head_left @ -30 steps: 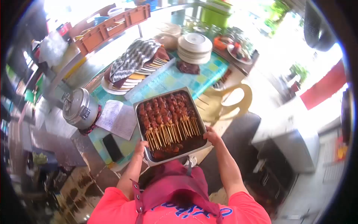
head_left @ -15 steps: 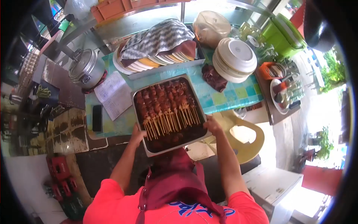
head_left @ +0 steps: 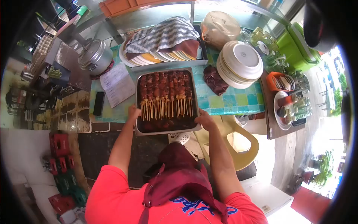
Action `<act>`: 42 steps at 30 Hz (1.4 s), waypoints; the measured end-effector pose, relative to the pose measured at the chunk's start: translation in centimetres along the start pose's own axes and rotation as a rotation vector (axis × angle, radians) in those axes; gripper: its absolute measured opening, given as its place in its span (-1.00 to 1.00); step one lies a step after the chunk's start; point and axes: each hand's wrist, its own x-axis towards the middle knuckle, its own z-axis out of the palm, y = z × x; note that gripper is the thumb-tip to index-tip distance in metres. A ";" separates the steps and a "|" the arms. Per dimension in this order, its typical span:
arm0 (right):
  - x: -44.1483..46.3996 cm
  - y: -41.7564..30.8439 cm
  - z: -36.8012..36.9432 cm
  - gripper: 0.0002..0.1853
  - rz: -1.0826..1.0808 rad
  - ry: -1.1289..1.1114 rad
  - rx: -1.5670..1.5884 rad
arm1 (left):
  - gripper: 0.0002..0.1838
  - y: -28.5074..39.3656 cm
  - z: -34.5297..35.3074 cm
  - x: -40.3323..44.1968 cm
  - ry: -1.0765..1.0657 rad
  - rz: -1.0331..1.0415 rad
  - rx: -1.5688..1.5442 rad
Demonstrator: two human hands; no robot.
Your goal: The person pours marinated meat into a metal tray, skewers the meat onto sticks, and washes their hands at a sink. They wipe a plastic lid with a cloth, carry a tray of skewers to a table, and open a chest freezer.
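Between my two hands is a rectangular metal tray (head_left: 167,130), its far part over the checked tablecloth and its near part past the table's edge. Rows of meat skewers (head_left: 166,89) lie in it, meat at the far end and bare sticks toward me, with dark sauce in the near part. My left hand (head_left: 133,111) grips the tray's left side near the front corner. My right hand (head_left: 203,118) is closed on the right side. The fingers under the rim are partly hidden.
Behind the tray stands a rack of plates (head_left: 160,58) under a checked cloth (head_left: 162,35). Stacked white plates (head_left: 240,63) and a dark red cloth (head_left: 215,80) are to the right. A notebook (head_left: 116,85), phone (head_left: 99,103) and pot (head_left: 95,58) lie left. A yellow chair (head_left: 248,149) stands near my right arm.
The tray has moved away from me, farther over the table, and its tilt has straightened out. Both hands have kept their grip, and my arms reach farther forward.
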 end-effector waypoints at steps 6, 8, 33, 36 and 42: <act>-8.1 2.3 -2.6 -0.34 -0.044 0.117 0.006 | -0.65 -5.5 0.2 5.3 0.021 -0.076 0.100; -15.3 3.7 -6.3 -0.38 -0.122 0.178 -0.122 | -0.69 -1.4 -0.4 1.3 -0.251 -0.206 -0.582; -77.9 37.8 -50.2 -0.77 -1.561 1.871 1.775 | -0.43 37.4 62.9 -56.6 -1.069 1.239 -0.230; -78.6 37.5 -54.2 -0.66 -1.837 1.852 1.794 | -0.42 40.4 72.9 -59.5 -1.202 1.099 -0.164; -80.9 35.1 -56.5 -0.63 -1.990 2.059 2.125 | -0.48 50.9 91.6 -76.6 -1.693 1.095 0.165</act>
